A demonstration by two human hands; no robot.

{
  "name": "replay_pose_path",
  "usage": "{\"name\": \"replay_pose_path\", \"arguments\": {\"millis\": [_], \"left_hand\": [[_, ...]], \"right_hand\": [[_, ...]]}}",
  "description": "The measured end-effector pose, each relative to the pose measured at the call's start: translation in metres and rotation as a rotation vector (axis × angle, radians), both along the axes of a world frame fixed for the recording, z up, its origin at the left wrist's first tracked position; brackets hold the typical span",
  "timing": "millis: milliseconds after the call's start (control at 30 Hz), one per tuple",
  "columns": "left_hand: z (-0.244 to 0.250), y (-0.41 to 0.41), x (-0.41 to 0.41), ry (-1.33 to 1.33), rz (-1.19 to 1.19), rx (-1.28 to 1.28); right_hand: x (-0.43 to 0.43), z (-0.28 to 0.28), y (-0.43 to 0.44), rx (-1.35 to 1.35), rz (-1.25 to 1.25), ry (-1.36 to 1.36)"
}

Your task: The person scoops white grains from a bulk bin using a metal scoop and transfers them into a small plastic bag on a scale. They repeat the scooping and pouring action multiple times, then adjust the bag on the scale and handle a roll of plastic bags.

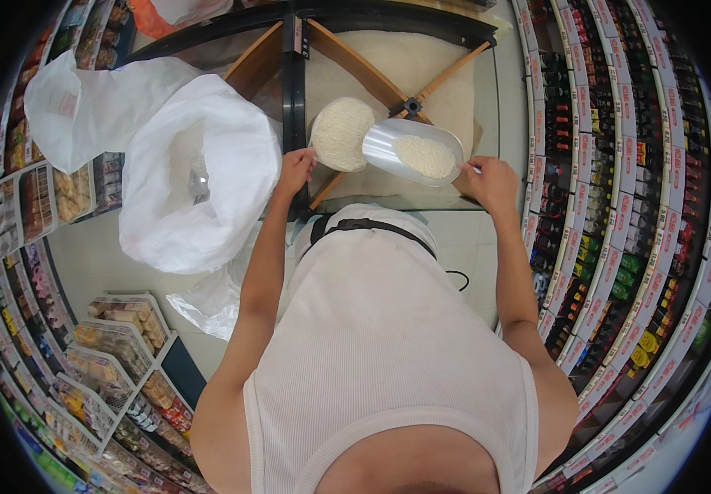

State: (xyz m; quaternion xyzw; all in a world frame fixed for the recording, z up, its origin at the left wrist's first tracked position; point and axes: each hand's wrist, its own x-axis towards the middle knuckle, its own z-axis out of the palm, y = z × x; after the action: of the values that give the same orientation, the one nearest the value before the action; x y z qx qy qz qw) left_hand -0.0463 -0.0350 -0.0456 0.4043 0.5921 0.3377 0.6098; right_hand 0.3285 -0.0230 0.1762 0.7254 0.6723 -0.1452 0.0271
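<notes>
My left hand (297, 170) grips the near-left edge of a rounded container heaped with white rice (344, 134), perhaps a scoop or bowl; its handle is hidden. In my right hand (491, 179) is the end of a metal scoop (386, 145) with a smaller heap of rice lying in it. The scoop's left end is close beside the rounded container; whether they touch I cannot tell. Beneath both lies a glass-sided bin of loose rice (392, 55), crossed by wooden dividers (361, 62) that meet at a black hub (412, 106).
A large open white plastic sack (238, 204) stands left of my left hand, with another white bag (77, 117) beyond it. Clear plastic (207, 305) lies on the floor. Stocked shelves (615, 185) line the right; wire baskets of packaged goods (121, 346) stand lower left.
</notes>
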Motion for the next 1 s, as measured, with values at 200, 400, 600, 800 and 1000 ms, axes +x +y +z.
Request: {"name": "replay_pose_path", "arguments": {"millis": [200, 400, 600, 800, 1000], "left_hand": [[0.004, 0.002, -0.004, -0.064, -0.028, -0.028], [0.014, 0.002, 0.000, 0.010, -0.020, -0.019], [0.027, 0.001, 0.008, 0.105, -0.005, -0.035], [0.018, -0.007, 0.015, 0.248, 0.063, -0.037], [0.037, -0.017, 0.038, 0.338, 0.134, -0.208]], "right_hand": [[-0.043, 0.054, 0.038, -0.042, 0.152, -0.188], [-0.021, 0.055, 0.033, -0.063, 0.097, -0.134], [0.023, -0.081, -0.001, -0.277, 0.074, -0.138], [0.013, -0.275, -0.017, -0.369, 0.115, -0.216], [-0.033, -0.346, -0.015, -0.369, 0.059, -0.221]]}}
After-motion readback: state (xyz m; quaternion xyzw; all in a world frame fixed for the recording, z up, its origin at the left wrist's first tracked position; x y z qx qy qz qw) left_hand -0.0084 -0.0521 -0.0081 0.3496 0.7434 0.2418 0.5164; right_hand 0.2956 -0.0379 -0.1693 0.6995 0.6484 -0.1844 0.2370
